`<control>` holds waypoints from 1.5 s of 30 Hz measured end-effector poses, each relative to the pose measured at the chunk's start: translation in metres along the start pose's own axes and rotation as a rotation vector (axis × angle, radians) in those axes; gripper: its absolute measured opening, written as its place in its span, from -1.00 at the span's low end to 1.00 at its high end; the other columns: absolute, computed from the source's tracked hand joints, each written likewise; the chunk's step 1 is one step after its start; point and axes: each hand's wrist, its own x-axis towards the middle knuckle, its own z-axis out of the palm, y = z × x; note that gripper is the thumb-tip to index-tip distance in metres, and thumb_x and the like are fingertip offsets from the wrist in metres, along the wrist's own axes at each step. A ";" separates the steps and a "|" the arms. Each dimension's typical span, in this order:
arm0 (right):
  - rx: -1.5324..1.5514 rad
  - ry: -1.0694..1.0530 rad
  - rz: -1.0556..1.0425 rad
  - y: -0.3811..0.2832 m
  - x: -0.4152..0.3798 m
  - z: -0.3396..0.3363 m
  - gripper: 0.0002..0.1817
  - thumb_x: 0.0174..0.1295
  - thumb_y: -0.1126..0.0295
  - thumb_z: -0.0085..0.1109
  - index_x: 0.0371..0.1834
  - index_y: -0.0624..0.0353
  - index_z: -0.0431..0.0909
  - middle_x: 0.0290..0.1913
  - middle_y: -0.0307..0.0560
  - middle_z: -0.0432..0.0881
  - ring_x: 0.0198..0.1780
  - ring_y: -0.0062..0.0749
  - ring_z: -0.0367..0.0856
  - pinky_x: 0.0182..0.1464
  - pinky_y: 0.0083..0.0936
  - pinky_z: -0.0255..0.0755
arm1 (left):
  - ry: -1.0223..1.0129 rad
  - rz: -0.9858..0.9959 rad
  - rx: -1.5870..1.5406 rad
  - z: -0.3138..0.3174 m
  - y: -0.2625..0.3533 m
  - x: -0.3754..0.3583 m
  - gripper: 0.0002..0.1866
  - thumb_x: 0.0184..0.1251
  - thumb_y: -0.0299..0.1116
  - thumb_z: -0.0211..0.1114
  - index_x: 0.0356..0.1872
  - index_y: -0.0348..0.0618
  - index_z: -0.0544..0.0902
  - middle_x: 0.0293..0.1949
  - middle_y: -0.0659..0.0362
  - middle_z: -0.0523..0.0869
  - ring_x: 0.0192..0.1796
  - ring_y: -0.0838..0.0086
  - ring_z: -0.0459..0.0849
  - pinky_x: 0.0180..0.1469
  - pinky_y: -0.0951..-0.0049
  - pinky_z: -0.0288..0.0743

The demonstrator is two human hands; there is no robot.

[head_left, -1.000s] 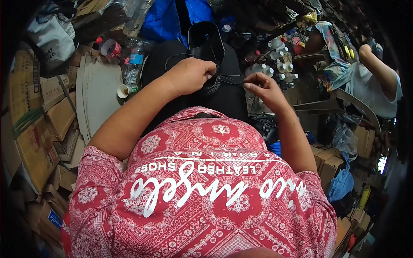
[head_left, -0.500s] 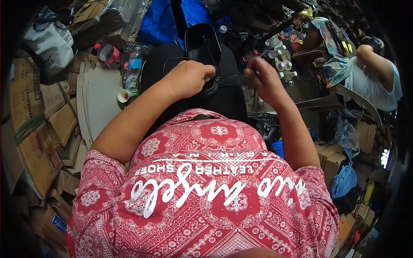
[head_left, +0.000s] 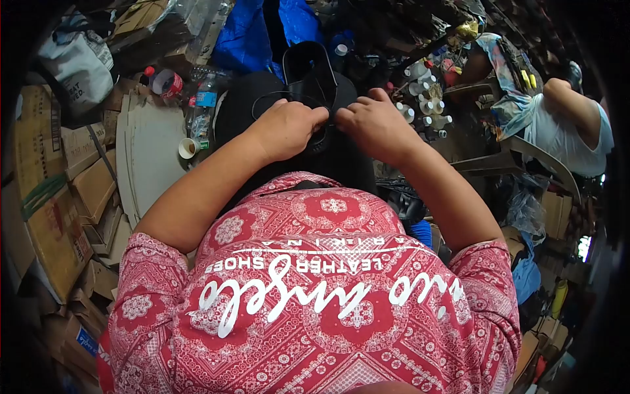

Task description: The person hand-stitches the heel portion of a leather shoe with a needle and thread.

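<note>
A black shoe [head_left: 307, 64] lies on my dark-clothed lap, its open collar pointing away from me. My left hand [head_left: 289, 129] is closed in a pinch at the near part of the shoe, thumb and index finger pressed on it. Facing it from the other side, my right hand [head_left: 375, 126] has its fingers curled together against the shoe. What sits between the right fingertips is too small to make out. A thin black thread [head_left: 261, 98] loops out beside the left hand. Both hands cover much of the shoe's near end.
Plastic bottles [head_left: 205, 98] and a paper cup [head_left: 188, 148] stand on the left by a pale board [head_left: 152, 151] and cardboard boxes [head_left: 95, 187]. Small bottles [head_left: 423, 98] cluster at right. A blue bag [head_left: 243, 39] lies ahead. Another person [head_left: 571, 125] sits at far right.
My right hand has come inward from the right and now meets the shoe close to my left hand. The left hand remains at the shoe, shifted slightly.
</note>
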 end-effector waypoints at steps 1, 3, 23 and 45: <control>0.000 0.000 -0.009 0.002 0.003 0.002 -0.92 0.17 0.37 0.06 -0.30 -0.02 0.53 -0.42 -0.22 0.61 -0.18 -0.30 0.61 0.08 -0.23 0.26 | -0.010 0.013 0.049 0.000 -0.001 -0.002 -0.91 0.23 -0.46 0.12 -0.26 -0.09 0.53 -0.39 0.06 0.64 -0.20 0.10 0.62 -0.12 0.14 0.39; 0.072 -0.031 -0.050 0.007 0.006 0.004 -0.92 0.16 0.38 0.05 -0.31 -0.01 0.52 -0.43 -0.22 0.61 -0.18 -0.30 0.61 0.05 -0.26 0.26 | 0.021 0.042 0.083 -0.001 -0.008 -0.011 -0.90 0.21 -0.47 0.12 -0.25 -0.07 0.53 -0.40 0.10 0.61 -0.20 0.17 0.60 -0.11 0.19 0.35; 2.062 0.704 0.027 0.008 0.016 -0.044 -0.78 0.29 0.24 0.19 -0.15 0.12 0.61 -0.20 -0.19 0.66 -0.24 -0.50 0.61 -0.19 -0.47 0.46 | 0.138 0.049 0.051 -0.034 -0.009 -0.050 -0.93 0.13 -0.46 0.29 -0.35 -0.12 0.60 -0.38 0.16 0.64 -0.22 0.23 0.59 -0.12 0.27 0.37; 1.259 0.162 0.223 -0.010 0.019 -0.014 -0.70 0.33 0.21 0.16 -0.03 0.15 0.66 -0.27 -0.16 0.54 -0.28 -0.47 0.55 -0.25 -0.52 0.43 | 0.431 -0.184 -0.691 -0.065 0.007 -0.081 -0.92 0.35 -0.42 0.23 -0.32 -0.19 0.58 -0.39 0.17 0.64 -0.24 0.39 0.65 -0.16 0.38 0.48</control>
